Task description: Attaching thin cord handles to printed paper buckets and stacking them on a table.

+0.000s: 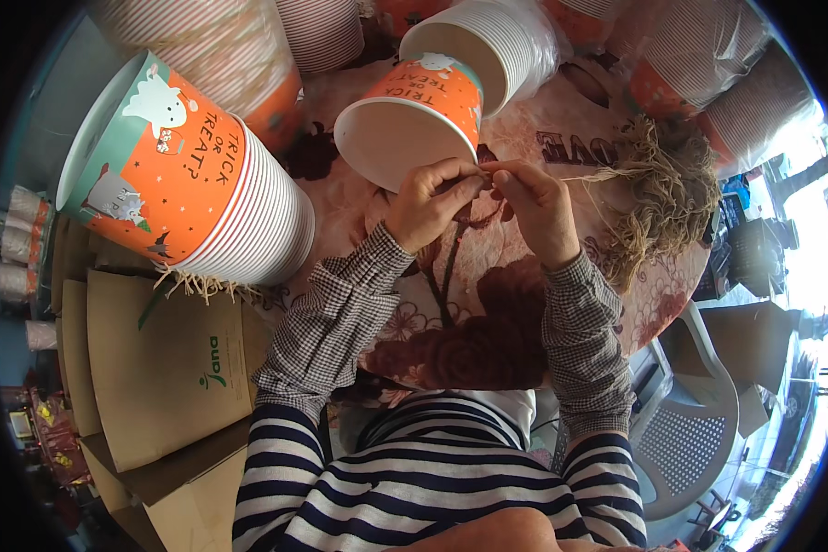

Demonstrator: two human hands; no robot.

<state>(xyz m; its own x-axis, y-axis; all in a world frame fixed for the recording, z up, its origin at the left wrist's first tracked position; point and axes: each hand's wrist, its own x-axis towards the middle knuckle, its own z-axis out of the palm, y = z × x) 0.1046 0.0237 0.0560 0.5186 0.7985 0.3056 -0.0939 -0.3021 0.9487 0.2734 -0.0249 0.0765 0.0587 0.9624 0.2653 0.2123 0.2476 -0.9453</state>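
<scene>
A single orange paper bucket (pixel 437 87) with a white rim lies on its side, its mouth toward me. Just below that rim, my left hand (pixel 435 201) is closed in a pinch, thumb against forefinger. Its fingertips meet those of my right hand (pixel 538 210), also pinching. Between them shows a bit of thin twine, partly hidden by the fingers. From the right hand a pale strand trails toward a tangled heap of brown twine (pixel 667 198) on the table's right side.
A tall stack of orange and green paper buckets (pixel 184 175) leans at the left. More nested buckets (pixel 501 46) in plastic stand at the back. Cardboard boxes (pixel 170 368) sit below left. A grey plastic chair (pixel 685 442) is at the lower right. Flowered cloth (pixel 469 340) covers the round table.
</scene>
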